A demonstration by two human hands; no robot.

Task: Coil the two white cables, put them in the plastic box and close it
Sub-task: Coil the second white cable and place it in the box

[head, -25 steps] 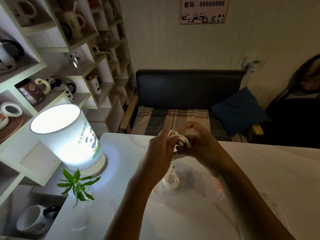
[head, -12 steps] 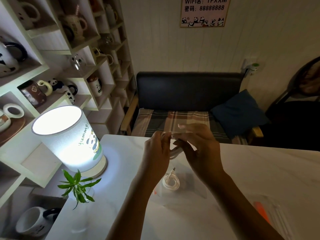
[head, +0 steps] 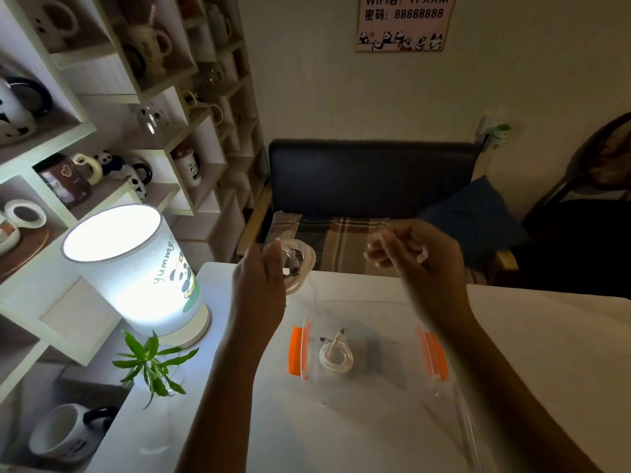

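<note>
My hands parted: left hand (head: pixel 263 268) alone grips second coiled cable (head: pixel 300 264); right hand (head: pixel 415 254) loose, empty. First coil (head: pixel 336 358) in box (head: pixel 368 310); drop next.

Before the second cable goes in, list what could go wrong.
1. The coil hangs from the left hand alone, with the right hand apart from it; nothing visibly ties the loops, so they could spring open.
2. It is held beyond the box's far left corner, not over the opening, so a drop may land on the table.
3. The first cable sits in the middle of the box; dropping the second on top may tangle them.
</note>
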